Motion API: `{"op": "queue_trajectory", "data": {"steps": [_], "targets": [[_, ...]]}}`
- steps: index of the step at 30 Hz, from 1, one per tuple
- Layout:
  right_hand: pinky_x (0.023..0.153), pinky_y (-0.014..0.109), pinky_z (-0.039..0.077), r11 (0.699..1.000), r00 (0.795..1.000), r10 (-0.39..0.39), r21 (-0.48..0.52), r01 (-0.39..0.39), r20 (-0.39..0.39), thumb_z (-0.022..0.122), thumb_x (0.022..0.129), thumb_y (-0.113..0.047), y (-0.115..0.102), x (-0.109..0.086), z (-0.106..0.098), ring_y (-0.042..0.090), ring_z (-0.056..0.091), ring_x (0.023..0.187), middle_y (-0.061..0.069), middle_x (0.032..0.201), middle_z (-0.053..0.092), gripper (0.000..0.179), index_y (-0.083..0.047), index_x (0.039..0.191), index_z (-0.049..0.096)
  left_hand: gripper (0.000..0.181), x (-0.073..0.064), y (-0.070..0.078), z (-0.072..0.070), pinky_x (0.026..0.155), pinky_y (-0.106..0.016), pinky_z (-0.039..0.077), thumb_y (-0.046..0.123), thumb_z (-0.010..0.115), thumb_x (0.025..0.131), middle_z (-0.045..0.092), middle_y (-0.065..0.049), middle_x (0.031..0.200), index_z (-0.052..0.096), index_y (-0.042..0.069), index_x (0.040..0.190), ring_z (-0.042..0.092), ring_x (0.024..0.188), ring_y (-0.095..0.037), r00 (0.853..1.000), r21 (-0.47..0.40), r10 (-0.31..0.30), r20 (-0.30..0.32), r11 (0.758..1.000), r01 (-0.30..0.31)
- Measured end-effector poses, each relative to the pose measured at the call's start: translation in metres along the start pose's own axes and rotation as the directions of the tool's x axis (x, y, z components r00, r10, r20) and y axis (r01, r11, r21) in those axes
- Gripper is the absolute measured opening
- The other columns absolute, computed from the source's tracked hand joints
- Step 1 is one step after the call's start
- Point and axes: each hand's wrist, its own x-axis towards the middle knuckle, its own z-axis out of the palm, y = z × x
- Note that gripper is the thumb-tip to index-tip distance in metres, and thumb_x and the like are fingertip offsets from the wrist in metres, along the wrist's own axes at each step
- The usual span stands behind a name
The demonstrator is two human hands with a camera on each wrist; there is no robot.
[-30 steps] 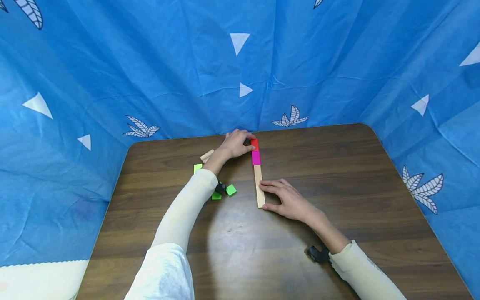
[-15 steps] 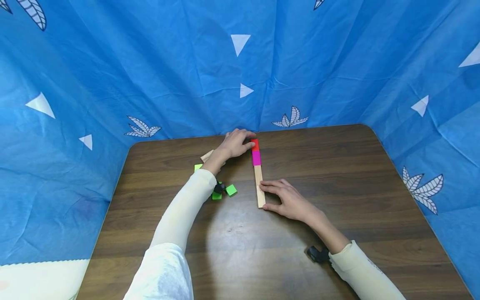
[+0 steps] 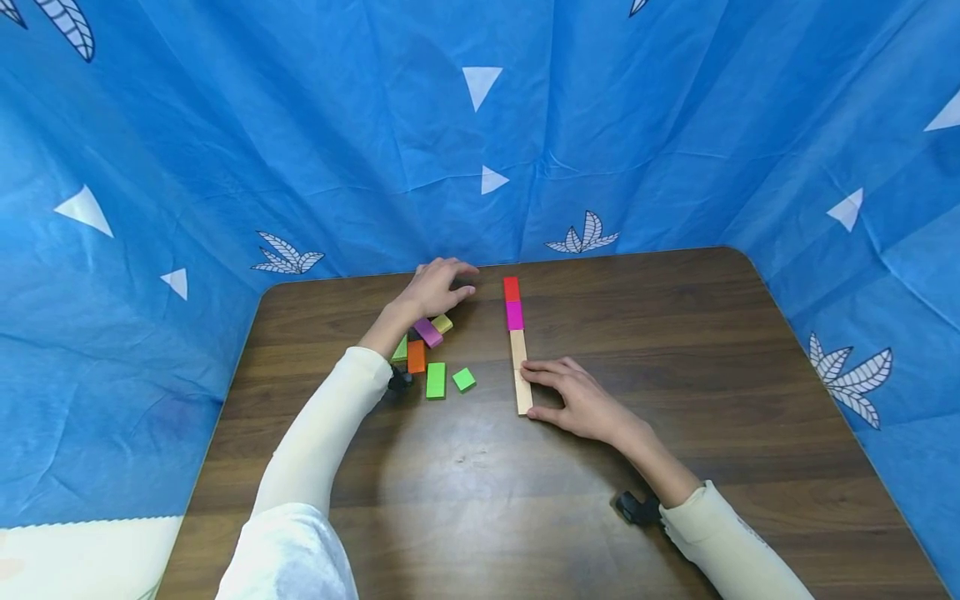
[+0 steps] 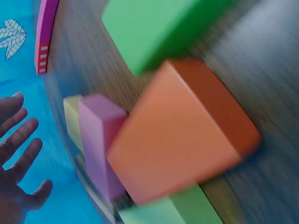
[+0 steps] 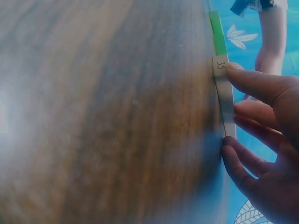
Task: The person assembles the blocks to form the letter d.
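Observation:
A straight row runs across the table: a red block, a magenta block and pale wooden blocks toward me. My right hand holds the nearest wooden block, thumb at its near end and fingertips along its side. In the right wrist view that block's end bears the mark "35". My left hand is above the table's far left part, fingers loosely spread and holding nothing. Below it lie a purple block and a yellow block.
Around the left wrist lie an orange block, a green block, a small green block and a light green one, partly covered by the sleeve. A blue curtain hangs behind the table.
My left hand has left the red block and moved left, uncovering the orange, purple and yellow blocks. My right hand stays on the wooden block.

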Motion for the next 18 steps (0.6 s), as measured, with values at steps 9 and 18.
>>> {"op": "queue_trajectory", "data": {"steps": [9,18], "targets": [[0.115,0.054,0.048,1.000,0.999,-0.028,-0.003,0.028,-0.021,0.083,0.095,-0.039,-0.001,-0.001,0.001,0.026,0.056,0.138,0.000,0.163,0.056,0.068,-0.014,0.154,0.060,0.046,-0.031,-0.020,-0.008,0.117,-0.064,0.036,0.034,0.069,0.106,0.066,-0.009,0.149,0.065,0.015,0.148,0.052,0.145,-0.037,1.000,-0.001,-0.008,-0.015,1.000,0.008],[0.113,0.053,0.050,1.000,1.000,-0.018,-0.003,0.018,-0.020,0.083,0.095,-0.040,0.000,-0.001,0.002,0.026,0.056,0.137,0.000,0.164,0.056,0.068,-0.014,0.154,0.060,0.046,-0.059,-0.028,-0.011,0.114,-0.066,0.037,0.033,0.072,0.103,0.068,-0.010,0.144,0.067,0.012,0.144,0.055,0.141,-0.037,0.999,0.008,-0.016,-0.036,1.000,0.016]]}}
